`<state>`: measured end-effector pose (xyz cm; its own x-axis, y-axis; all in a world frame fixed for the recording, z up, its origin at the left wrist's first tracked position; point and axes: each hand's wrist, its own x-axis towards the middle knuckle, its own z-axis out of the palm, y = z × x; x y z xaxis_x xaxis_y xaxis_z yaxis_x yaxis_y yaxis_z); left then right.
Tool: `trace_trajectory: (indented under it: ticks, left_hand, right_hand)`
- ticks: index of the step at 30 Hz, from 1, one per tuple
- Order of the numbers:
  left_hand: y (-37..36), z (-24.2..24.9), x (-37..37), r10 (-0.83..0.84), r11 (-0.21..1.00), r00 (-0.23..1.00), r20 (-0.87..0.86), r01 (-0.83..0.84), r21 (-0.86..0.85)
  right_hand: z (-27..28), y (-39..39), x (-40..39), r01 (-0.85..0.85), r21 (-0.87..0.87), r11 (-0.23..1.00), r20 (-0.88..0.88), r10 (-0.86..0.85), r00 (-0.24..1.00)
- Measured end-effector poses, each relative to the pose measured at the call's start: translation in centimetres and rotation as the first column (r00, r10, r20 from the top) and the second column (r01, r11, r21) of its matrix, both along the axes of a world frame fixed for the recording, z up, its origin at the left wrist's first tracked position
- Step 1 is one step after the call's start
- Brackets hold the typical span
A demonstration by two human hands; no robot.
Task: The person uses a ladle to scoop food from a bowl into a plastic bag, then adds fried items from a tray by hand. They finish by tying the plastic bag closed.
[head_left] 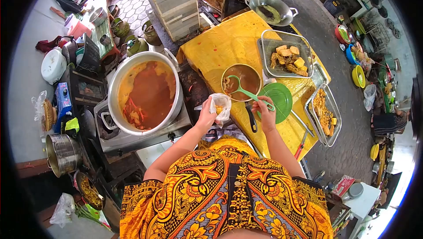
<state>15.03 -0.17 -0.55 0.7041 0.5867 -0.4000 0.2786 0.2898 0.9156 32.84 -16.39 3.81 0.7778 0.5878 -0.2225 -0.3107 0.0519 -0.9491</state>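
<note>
My left hand [206, 116] is closed around a clear plastic bag [224, 102], its mouth spread and something yellowish inside. In my right hand [266, 112] is the handle of a green ladle [240, 85]. The ladle's bowl end hangs over a pot of brown sauce [247, 72], and some of it dips out of sight. Just right of the pot lies a green plate [282, 99], partly behind my right hand. Below the pot, a black handle [252, 119] points toward me.
A big pot of reddish broth [147, 93] stands on the stove [174, 128] at left. On the yellow tabletop [211, 47] are a wire basket of fried pieces [291, 40], a second basket [331, 137] and red-handled tongs [301, 145]. A wok [282, 5] sits behind.
</note>
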Motion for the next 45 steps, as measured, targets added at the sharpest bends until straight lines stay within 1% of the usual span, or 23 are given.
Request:
trace_trajectory:
  ticks: [2,5,12,16,19,23,26,29,32,34,36,38,40,45]
  left_hand:
    - [0.0,0.3,-0.1,-0.006,1.0,1.0,-0.009,0.006,-0.017]
    - [0.1,0.4,-0.2,-0.012,1.0,1.0,-0.02,0.011,-0.02]
    - [0.4,-0.4,-0.4,-0.018,1.0,1.0,-0.026,0.018,0.002]
    - [0.1,-0.2,-0.4,-0.018,0.999,1.0,-0.026,0.019,0.035]
    - [0.0,0.2,-0.3,-0.04,0.998,0.998,-0.047,0.042,0.036]
    - [-0.3,0.7,-0.3,-0.036,0.999,0.999,-0.026,0.037,0.006]
    - [-0.5,0.9,-0.5,-0.042,0.999,0.999,-0.032,0.043,0.033]
    - [-0.4,0.9,-0.8,-0.038,0.999,0.999,-0.009,0.038,0.024]
    - [-0.3,0.8,-0.9,-0.052,0.998,0.998,-0.03,0.052,0.019]
    - [-0.2,0.7,-1.0,-0.023,1.0,1.0,-0.007,0.023,-0.02]
    - [-0.1,0.6,-1.2,-0.025,1.0,1.0,-0.01,0.025,-0.015]
    - [0.0,0.5,-1.4,-0.028,1.0,1.0,-0.012,0.028,-0.01]
    - [0.2,0.1,-1.6,-0.052,0.998,0.998,-0.024,0.053,0.033]
    - [0.5,-0.1,-1.8,-0.063,0.997,0.998,-0.013,0.063,0.042]
  right_hand:
    - [-0.7,-0.4,0.6,0.097,0.094,0.991,-0.118,-0.086,0.989]
    - [-1.0,-0.9,0.9,0.146,0.14,0.979,-0.165,-0.123,0.979]
    - [-0.8,-1.7,0.7,0.185,0.144,0.972,-0.182,-0.157,0.971]
    - [0.6,-2.4,0.5,0.186,0.137,0.973,-0.113,-0.171,0.979]
    - [1.4,-2.7,0.5,0.184,0.128,0.975,-0.079,-0.175,0.981]
    - [1.3,-2.8,0.5,0.161,0.105,0.981,-0.048,-0.157,0.986]
    - [0.9,-2.9,-0.1,0.138,0.093,0.986,-0.039,-0.135,0.99]
    - [0.4,-2.9,-0.8,0.111,0.093,0.989,-0.083,-0.103,0.991]
    - [0.2,-2.6,-1.7,0.084,0.079,0.993,-0.077,-0.078,0.994]
    - [0.2,-2.4,-2.0,0.079,0.068,0.995,-0.069,-0.074,0.995]
    - [0.3,-2.3,-2.3,0.074,0.056,0.996,-0.06,-0.07,0.996]
    - [0.3,-2.1,-2.5,0.04,0.046,0.998,-0.017,-0.039,0.999]
    - [0.0,-2.0,-2.6,0.036,0.029,0.999,0.015,-0.036,0.999]
    - [-0.3,-1.7,-3.1,0.017,-0.022,1.0,0.099,-0.015,0.995]
